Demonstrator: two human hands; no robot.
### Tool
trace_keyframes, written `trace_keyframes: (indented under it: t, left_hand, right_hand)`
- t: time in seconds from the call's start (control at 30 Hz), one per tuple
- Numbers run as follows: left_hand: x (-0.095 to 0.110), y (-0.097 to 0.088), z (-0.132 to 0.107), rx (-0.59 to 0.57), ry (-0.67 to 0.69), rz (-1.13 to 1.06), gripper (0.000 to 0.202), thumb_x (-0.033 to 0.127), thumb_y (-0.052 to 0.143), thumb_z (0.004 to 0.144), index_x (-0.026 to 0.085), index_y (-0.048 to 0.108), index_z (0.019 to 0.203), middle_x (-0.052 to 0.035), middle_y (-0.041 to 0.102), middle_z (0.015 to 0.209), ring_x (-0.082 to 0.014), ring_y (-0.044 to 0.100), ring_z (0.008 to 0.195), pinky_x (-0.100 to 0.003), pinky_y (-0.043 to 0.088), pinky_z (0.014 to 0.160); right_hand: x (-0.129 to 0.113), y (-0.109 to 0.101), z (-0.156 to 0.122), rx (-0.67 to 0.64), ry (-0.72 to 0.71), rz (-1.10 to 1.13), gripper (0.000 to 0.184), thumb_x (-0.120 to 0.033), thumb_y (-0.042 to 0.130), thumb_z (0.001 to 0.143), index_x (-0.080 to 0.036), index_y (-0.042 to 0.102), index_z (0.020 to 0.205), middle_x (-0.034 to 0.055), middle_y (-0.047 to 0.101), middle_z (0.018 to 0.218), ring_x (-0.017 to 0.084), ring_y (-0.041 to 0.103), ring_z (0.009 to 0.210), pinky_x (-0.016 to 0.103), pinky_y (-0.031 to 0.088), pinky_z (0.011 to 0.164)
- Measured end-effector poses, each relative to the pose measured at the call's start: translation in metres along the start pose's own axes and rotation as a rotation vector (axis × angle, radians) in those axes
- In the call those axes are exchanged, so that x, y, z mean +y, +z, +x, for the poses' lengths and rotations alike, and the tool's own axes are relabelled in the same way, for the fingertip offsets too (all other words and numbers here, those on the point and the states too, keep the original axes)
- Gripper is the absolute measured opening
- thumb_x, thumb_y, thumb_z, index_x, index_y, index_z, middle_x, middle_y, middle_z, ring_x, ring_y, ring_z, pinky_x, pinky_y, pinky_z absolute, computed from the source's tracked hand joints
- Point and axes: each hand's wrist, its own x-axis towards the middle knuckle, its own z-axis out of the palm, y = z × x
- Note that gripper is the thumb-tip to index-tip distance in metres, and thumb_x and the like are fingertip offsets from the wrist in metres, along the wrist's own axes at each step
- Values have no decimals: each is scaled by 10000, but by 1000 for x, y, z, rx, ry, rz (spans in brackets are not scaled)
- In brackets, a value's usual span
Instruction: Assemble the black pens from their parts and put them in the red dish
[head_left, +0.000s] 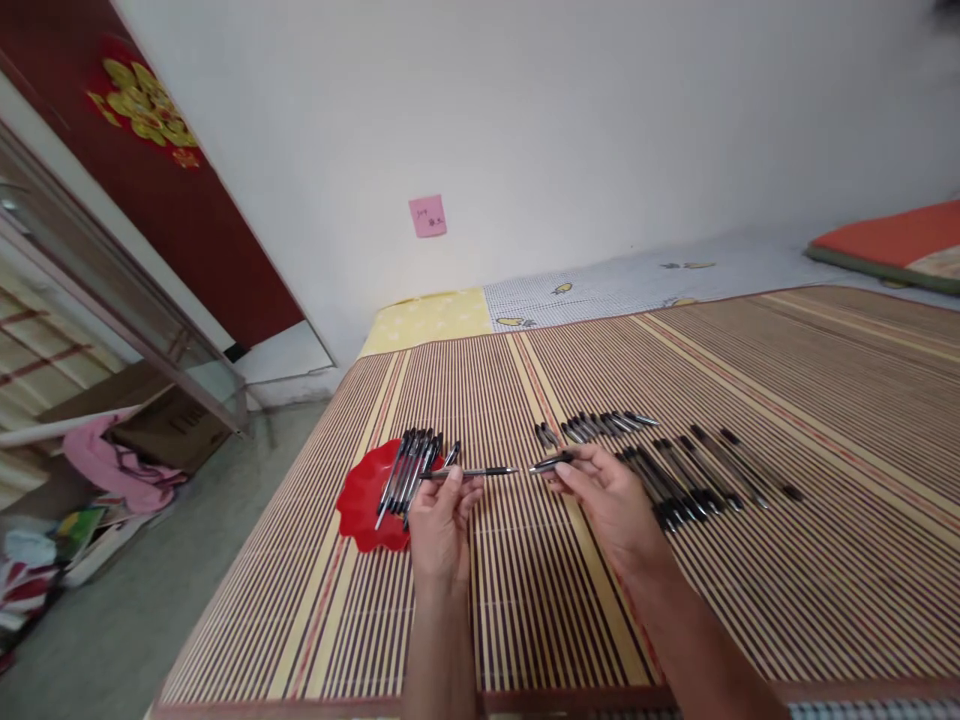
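My left hand [444,510] is closed on a pen [487,471] held level, its tip pointing right. Opposite it, my right hand [600,490] pinches a black pen cap [551,462] with its clip showing. A small gap separates the pen tip from the cap. Left of my left hand, a red scalloped plate [358,500] bears several capped pens [409,465]. To the right of my right hand lie several uncapped pens [694,475] in a slanted row. Beyond the hands is a row of loose pen caps [607,425].
A striped bamboo mat [525,600] covers the bed. An orange folded quilt [892,240] lies at the far right. A pink note [428,216] is stuck on the wall. On the floor at left are a cardboard box [169,435] and pink cloth [112,465].
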Motion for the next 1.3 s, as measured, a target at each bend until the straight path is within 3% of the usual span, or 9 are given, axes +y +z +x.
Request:
trace_keyframes:
  t: [0.33,0.63,0.93,1.03,1.2,1.3]
  left_hand:
    - [-4,2,-1,-3,5,11,297,214,864,668,107,651,844,-54,716,738,-154,719,680,-209,581,636]
    - [-5,2,-2,-19,1,20,287,231,860,681,118,638,822,-44,709,747,-149,718,678,-213,581,639]
    - [-7,6,-8,-111,8,40,367,279,886,625,127,649,860,-36,709,778,-159,717,693,-233,572,651]
    - [-10,9,-14,-184,-19,83,327,280,881,630,128,661,820,-32,702,781,-154,708,698,-239,563,668]
    - [-26,18,-26,-435,-186,324,207,252,832,670,134,689,762,-39,675,645,-148,642,586,-254,512,602]
    - [-32,25,-33,-504,-128,555,97,197,791,678,148,719,722,-27,650,616,-130,573,549,-232,436,548]
  right_hand:
    - [-2,10,-1,-53,7,78,331,-380,800,744,-195,637,965,51,741,905,202,729,824,367,595,820]
    - [-8,13,-3,-120,-14,-33,331,-393,793,714,-189,631,917,65,746,886,219,734,815,403,601,826]
    - [-3,27,-9,-139,-4,-53,352,-442,763,749,-169,632,930,68,737,792,199,723,699,354,609,697]
    - [-6,20,-6,-100,1,-18,360,-444,766,758,-173,647,964,69,739,847,206,729,749,347,607,711]
    - [-13,-1,3,-29,-42,25,313,-451,744,790,-190,646,933,67,746,899,201,715,780,320,586,690]
    - [-18,-7,4,-33,-29,-71,320,-461,746,787,-186,653,921,67,752,854,184,698,698,301,567,645]
